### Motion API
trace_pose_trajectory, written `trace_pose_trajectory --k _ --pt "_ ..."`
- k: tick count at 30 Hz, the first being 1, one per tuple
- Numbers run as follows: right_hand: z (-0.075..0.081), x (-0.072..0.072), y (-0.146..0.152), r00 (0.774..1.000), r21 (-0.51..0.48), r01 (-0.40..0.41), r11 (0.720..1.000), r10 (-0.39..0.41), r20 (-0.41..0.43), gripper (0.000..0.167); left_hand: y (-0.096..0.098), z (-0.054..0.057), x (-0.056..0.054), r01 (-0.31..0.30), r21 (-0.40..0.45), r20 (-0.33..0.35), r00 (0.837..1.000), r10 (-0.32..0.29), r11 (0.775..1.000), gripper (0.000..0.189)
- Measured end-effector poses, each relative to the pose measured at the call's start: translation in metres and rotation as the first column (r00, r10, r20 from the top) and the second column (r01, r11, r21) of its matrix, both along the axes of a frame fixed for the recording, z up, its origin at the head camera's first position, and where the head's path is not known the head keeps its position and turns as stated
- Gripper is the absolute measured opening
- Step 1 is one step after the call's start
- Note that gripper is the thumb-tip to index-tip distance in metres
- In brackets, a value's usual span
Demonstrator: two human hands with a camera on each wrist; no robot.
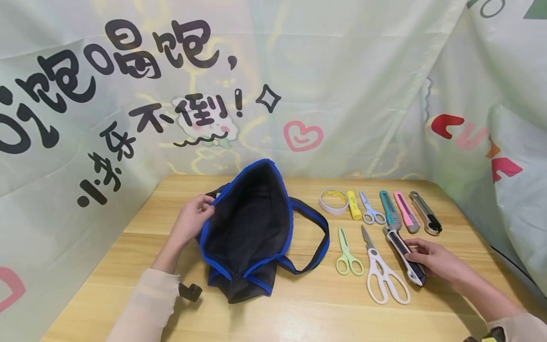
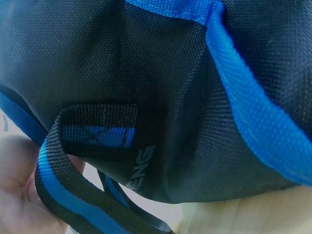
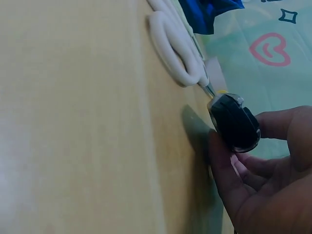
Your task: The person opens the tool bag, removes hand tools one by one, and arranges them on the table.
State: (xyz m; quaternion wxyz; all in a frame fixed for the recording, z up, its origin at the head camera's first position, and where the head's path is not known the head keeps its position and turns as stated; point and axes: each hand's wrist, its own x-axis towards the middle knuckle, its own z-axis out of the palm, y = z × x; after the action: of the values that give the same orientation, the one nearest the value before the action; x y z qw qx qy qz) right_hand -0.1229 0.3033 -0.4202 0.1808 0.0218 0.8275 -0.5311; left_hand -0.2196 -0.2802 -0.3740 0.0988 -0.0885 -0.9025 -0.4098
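A black fabric bag with blue trim (image 1: 248, 228) stands on the table, its mouth gaping toward me. At its left rim my left hand (image 1: 194, 216) pinches the edge, thumb on the near side; in the left wrist view that hand (image 2: 24, 185) is partly hidden behind the strap (image 2: 73, 195). On the right, my right hand (image 1: 436, 259) holds a black-and-silver utility knife (image 1: 403, 254) between thumb and fingers. The right wrist view shows the knife's dark end (image 3: 234, 122) between the fingertips. White kitchen scissors (image 1: 380, 275) lie just left of the knife.
Green scissors (image 1: 348, 256) lie between bag and white scissors. Behind them are a tape roll (image 1: 322, 209), yellow glue stick (image 1: 353, 205), blue scissors (image 1: 369, 209), and teal (image 1: 390, 209), pink (image 1: 406, 211) and grey (image 1: 425, 213) cutters. A printed curtain (image 1: 342, 85) closes off the back.
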Motion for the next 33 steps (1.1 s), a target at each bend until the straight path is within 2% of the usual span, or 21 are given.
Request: trace_pose_trajectory --k 4,6,10,15,17,22,27,28,30,33 --pt "0.0 0.001 0.0 0.999 0.119 0.007 0.993 -0.002 -0.042 0.059 0.0 0.0 0.0 -0.003 -0.006 0.003 1.0 0.003 1.0 0.022" --pt "0.0 0.001 0.0 0.997 0.202 0.014 0.979 0.001 -0.074 0.058 0.0 0.0 0.001 -0.002 -0.007 0.006 1.0 0.002 1.0 0.022" --pt "0.001 0.001 0.001 0.989 0.35 0.037 0.936 0.016 -0.147 0.054 0.0 0.0 0.001 -0.002 0.001 0.007 1.0 0.002 1.0 0.022" --pt "0.0 0.003 0.002 0.969 0.498 0.084 0.863 0.045 -0.242 0.044 0.0 0.001 0.002 -0.003 -0.003 0.0 1.0 0.003 1.0 0.022" --pt "-0.001 0.003 0.004 0.964 0.52 0.084 0.85 0.062 -0.257 0.041 0.0 0.001 0.002 -0.001 -0.007 -0.002 1.0 0.001 1.0 0.022" --pt "0.001 0.004 0.004 0.966 0.541 0.058 0.839 0.088 -0.241 0.038 0.0 0.001 0.001 -0.003 0.003 0.008 1.0 0.003 1.0 0.022" --pt "0.007 0.003 0.002 0.965 0.599 0.025 0.8 0.136 -0.223 0.03 0.0 0.001 0.001 -0.007 0.007 0.004 1.0 0.007 1.0 0.022" --pt "0.008 0.003 0.002 0.965 0.602 0.018 0.798 0.143 -0.219 0.028 0.0 0.002 0.001 -0.006 0.007 0.002 1.0 0.006 1.0 0.022" --pt "0.009 0.002 0.002 0.971 0.579 -0.006 0.815 0.143 -0.191 0.025 0.0 0.002 0.002 -0.004 0.005 -0.002 1.0 0.004 1.0 0.022" --pt "0.01 0.002 0.001 0.983 0.497 -0.045 0.866 0.126 -0.131 0.023 0.001 0.002 0.001 0.0 0.004 -0.003 1.0 0.0 1.0 0.022"
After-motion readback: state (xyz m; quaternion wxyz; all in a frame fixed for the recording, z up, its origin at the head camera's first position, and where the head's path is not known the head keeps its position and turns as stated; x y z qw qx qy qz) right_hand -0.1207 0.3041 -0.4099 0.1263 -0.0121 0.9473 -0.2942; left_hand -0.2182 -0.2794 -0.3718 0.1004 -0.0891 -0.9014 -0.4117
